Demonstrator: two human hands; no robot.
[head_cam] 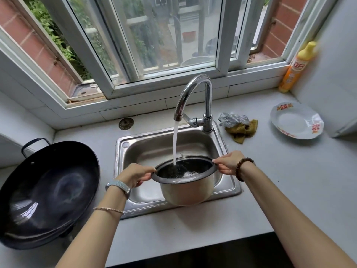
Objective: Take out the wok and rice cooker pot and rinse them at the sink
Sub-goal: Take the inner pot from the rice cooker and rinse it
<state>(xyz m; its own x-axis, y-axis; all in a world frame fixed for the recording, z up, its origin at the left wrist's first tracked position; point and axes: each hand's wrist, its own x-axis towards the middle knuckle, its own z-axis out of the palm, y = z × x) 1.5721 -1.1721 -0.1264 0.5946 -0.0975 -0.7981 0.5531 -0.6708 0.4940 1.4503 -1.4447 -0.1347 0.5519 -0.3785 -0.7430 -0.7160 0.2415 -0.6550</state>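
Two hands, one vessel.

Item 1: rice cooker pot [186, 190], held over the near half of the sink [150, 149], clear of the basin floor, with the mouth under the running stream [175, 144]. My left hand [133, 175] pinches the left side of the lip and my right hand [227, 164] the opposite side. Thumbs lie on top, fingers curl beneath, and neither hand holds anything else.

Handling, as I judge it: thin, stiff metal, light when empty and growing heavier as water gathers. The narrow wet lip is the only purchase and is likely slippery, so opposed grips suit it. The dark lining may scratch.

Item 2: wok [48, 190], left of the sink on the countertop [270, 190]. It is wide and dark, with a loop handle on its far side. Probably heavier, so a two-handed lift by the rim and handle.

Item 3: faucet [193, 89], at the sink's back rim, flowing.

Item 4: steel scourer [232, 118] and olive cloth [241, 130], touching, just right of the faucet base.

Item 5: plate [296, 122], well right of the sink. A dish soap bottle [297, 66] stands beyond it in the corner.

Item 6: round strainer [126, 123], behind the sink's left corner.

Room: pale, smooth counter, with a window behind the sink.
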